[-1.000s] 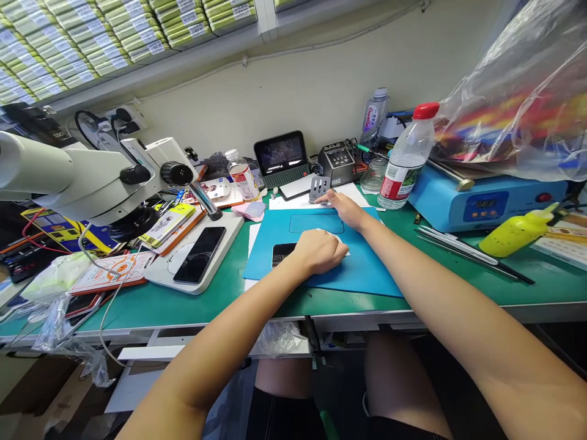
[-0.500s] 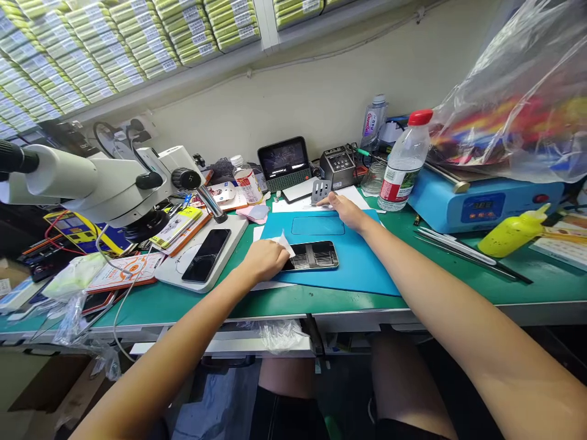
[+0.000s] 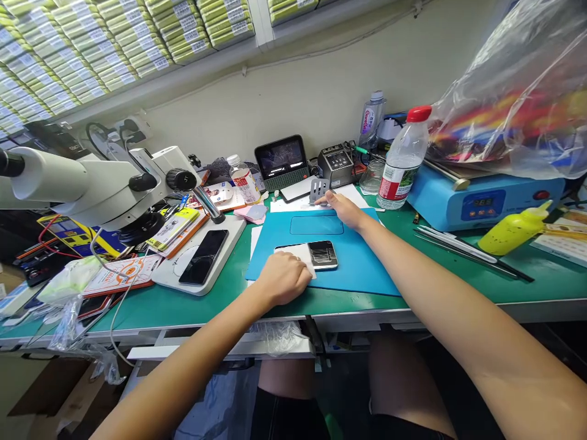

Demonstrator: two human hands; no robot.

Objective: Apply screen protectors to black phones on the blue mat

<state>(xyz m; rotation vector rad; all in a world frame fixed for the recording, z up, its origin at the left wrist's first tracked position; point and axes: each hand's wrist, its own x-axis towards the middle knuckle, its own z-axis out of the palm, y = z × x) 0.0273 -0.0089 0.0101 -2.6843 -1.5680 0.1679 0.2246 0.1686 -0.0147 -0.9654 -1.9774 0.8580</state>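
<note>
My left hand [image 3: 285, 278] is closed on a white wipe [image 3: 300, 255] and presses it onto a phone [image 3: 324, 253] lying face up on the blue mat [image 3: 362, 272]. The wipe and hand hide the phone's left part; its dark screen shows at the right. At the mat's far edge, my right hand [image 3: 346, 211] rests with fingers stretched left, beside a grey slotted metal plate [image 3: 318, 190]. The fingertips overlap the plate's lower edge; no firm grip is visible. Between the hands, a phone outline [image 3: 316, 225] is marked on the mat.
A microscope [image 3: 82, 183] stands at left, another phone [image 3: 204, 256] lying on its white base. Behind the mat are a small display [image 3: 280, 157] and a black device [image 3: 337, 164]. To the right are a red-capped bottle [image 3: 403, 162], a blue machine [image 3: 486, 195], tweezers [image 3: 458, 244] and a yellow squeeze bottle [image 3: 513, 231].
My left hand has moved right and slightly toward me, drawing the wipe across the phone's screen. My right hand keeps its place by the slotted plate.
</note>
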